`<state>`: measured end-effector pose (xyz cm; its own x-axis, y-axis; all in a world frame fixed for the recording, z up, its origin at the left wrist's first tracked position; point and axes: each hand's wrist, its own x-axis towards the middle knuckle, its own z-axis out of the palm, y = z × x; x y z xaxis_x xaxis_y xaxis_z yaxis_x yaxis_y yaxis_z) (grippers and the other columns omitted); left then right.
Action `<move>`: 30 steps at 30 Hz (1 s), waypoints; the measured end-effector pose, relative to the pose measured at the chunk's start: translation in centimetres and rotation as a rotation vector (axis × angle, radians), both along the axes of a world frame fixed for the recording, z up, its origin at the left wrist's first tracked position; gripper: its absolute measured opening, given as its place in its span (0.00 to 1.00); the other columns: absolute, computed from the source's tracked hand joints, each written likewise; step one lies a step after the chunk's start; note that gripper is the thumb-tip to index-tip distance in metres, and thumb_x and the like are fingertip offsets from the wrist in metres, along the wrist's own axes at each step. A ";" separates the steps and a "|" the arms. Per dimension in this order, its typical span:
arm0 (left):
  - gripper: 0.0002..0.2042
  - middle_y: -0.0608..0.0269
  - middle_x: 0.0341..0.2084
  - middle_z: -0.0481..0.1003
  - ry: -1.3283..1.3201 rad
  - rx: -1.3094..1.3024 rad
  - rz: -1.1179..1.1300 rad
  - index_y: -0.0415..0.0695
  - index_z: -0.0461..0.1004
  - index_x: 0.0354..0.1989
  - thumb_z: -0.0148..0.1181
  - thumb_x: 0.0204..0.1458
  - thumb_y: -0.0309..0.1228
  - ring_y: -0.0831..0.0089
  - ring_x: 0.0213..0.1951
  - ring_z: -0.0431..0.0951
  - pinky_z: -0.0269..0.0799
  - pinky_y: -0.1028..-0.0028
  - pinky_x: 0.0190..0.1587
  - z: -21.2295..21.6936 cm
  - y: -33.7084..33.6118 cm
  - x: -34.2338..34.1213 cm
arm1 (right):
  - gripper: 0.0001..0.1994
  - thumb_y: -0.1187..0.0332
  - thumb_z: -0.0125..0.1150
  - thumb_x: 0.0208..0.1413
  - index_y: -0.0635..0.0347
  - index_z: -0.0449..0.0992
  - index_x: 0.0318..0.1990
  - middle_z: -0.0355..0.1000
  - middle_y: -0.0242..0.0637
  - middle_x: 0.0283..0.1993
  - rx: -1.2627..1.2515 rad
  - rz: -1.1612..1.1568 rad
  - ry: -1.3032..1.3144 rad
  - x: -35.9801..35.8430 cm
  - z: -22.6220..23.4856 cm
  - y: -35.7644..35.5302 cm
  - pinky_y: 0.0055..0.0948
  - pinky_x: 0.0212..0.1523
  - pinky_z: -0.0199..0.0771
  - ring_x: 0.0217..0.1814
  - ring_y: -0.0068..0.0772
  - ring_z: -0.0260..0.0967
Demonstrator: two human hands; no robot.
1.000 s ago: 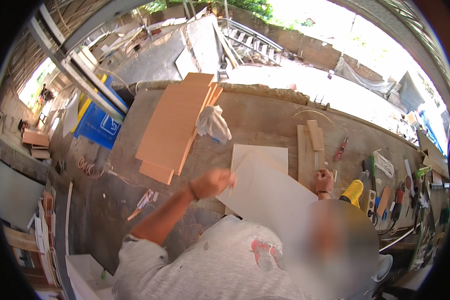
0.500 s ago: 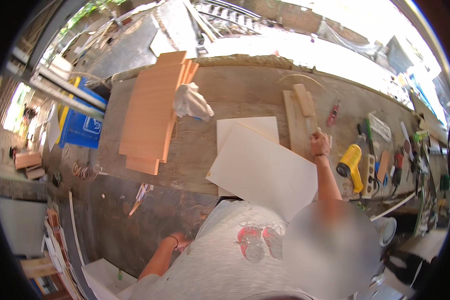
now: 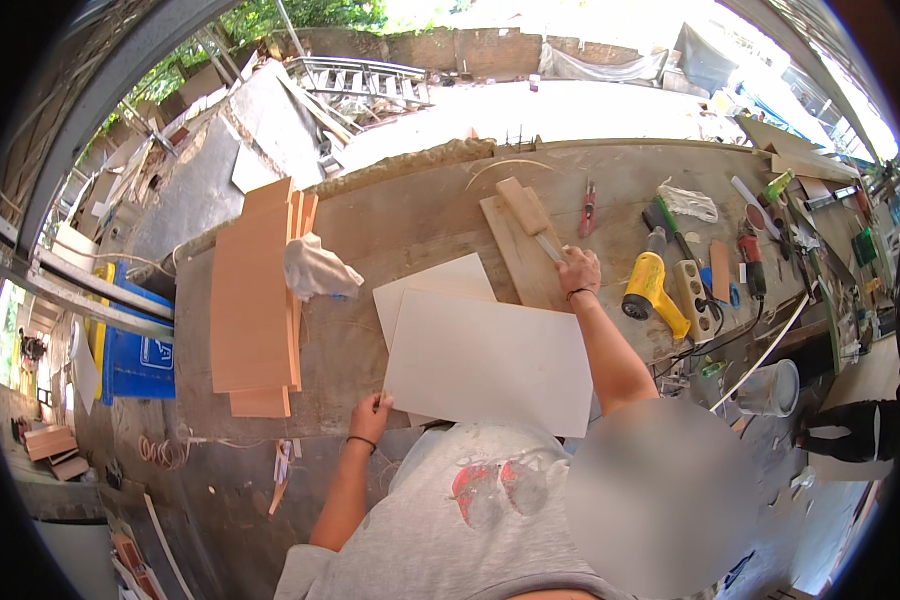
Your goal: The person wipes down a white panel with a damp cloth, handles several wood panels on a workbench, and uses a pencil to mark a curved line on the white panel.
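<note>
A large white board [image 3: 490,360] lies askew over a second white board [image 3: 460,275] on the bench in front of me. My left hand [image 3: 369,416] is closed at the near left corner of the top board, its fingers pinching there. Past the board's far right corner, my right hand [image 3: 578,270] is closed round the narrow pale shaft of a tool with a thick wooden block [image 3: 522,206] at its other end. That tool rests over a flat wooden plank [image 3: 513,262]. What the fingertips cover is hidden.
Orange-brown panels [image 3: 255,300] are stacked on the left, a pale cloth [image 3: 320,268] against them. To the right lie a red cutter [image 3: 588,208], a yellow heat gun [image 3: 652,290], a power strip [image 3: 692,297] and a red-black power tool [image 3: 751,262]. A blue bin [image 3: 138,345] stands far left.
My left hand has come up from below the bench edge to the top board's corner. That board now sits less tilted. My right hand stays on the wooden-block tool. The whole view has shifted.
</note>
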<state>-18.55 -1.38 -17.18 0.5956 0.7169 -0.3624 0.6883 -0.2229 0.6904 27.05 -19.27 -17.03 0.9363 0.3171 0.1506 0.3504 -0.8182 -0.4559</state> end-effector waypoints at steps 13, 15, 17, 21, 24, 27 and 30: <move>0.16 0.72 0.22 0.70 0.009 -0.710 0.073 0.40 0.73 0.40 0.61 0.54 0.41 0.84 0.21 0.66 0.63 0.81 0.22 0.1 -1.8 -4.2 | 0.07 0.65 0.58 0.47 0.57 0.77 0.31 0.76 0.39 0.35 0.207 -0.030 0.264 4.5 -0.8 -2.5 0.32 0.42 0.72 0.41 0.36 0.74; 0.16 0.72 0.22 0.70 0.053 -0.737 0.048 0.40 0.73 0.39 0.62 0.53 0.41 0.85 0.21 0.66 0.63 0.81 0.22 0.9 -1.9 -4.0 | 0.07 0.66 0.58 0.48 0.57 0.76 0.32 0.76 0.34 0.33 0.428 -0.017 0.331 5.0 -0.4 -5.0 0.30 0.39 0.71 0.39 0.31 0.74; 0.15 0.73 0.22 0.69 0.115 -0.761 0.036 0.41 0.73 0.38 0.62 0.53 0.41 0.85 0.21 0.65 0.62 0.81 0.22 1.0 -2.0 -5.2 | 0.05 0.68 0.59 0.51 0.55 0.74 0.35 0.73 0.27 0.32 0.837 0.024 0.481 2.6 2.3 -7.4 0.26 0.35 0.70 0.37 0.24 0.73; 0.17 0.68 0.23 0.74 0.343 -0.662 -0.182 0.40 0.75 0.34 0.61 0.52 0.45 0.78 0.23 0.72 0.66 0.75 0.24 4.3 -2.1 -3.6 | 0.06 0.70 0.57 0.56 0.53 0.72 0.41 0.73 0.26 0.35 1.374 -0.034 0.621 -3.0 7.0 -15.9 0.23 0.34 0.69 0.37 0.22 0.72; 0.19 0.58 0.21 0.76 0.598 -0.261 -0.442 0.38 0.76 0.29 0.61 0.51 0.45 0.69 0.23 0.75 0.68 0.69 0.27 7.4 -0.4 -0.9 | 0.04 0.70 0.55 0.59 0.52 0.72 0.41 0.72 0.27 0.36 1.713 -0.134 0.622 -8.2 8.4 -20.8 0.22 0.32 0.69 0.38 0.23 0.72; 0.19 0.48 0.17 0.74 0.330 0.198 -0.528 0.35 0.75 0.26 0.62 0.49 0.43 0.57 0.21 0.75 0.69 0.63 0.28 8.8 0.0 4.4 | 0.05 0.70 0.55 0.59 0.53 0.72 0.41 0.71 0.27 0.34 1.839 -0.407 0.575 -14.3 6.8 -24.5 0.23 0.29 0.67 0.35 0.23 0.71; 0.19 0.47 0.36 0.73 -0.097 0.534 -0.632 0.35 0.72 0.40 0.62 0.50 0.41 0.50 0.43 0.70 0.64 0.58 0.48 5.9 -0.3 12.4 | 0.10 0.66 0.55 0.59 0.54 0.70 0.46 0.69 0.28 0.34 1.681 -0.844 0.958 -21.2 -2.1 -26.9 0.22 0.25 0.66 0.29 0.21 0.66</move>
<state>-6.14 -1.68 -11.32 0.9545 0.2980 0.0049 0.2668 -0.8616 0.4318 5.83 -46.18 -19.10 0.6862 -0.0168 -0.7272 -0.5295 0.6739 -0.5152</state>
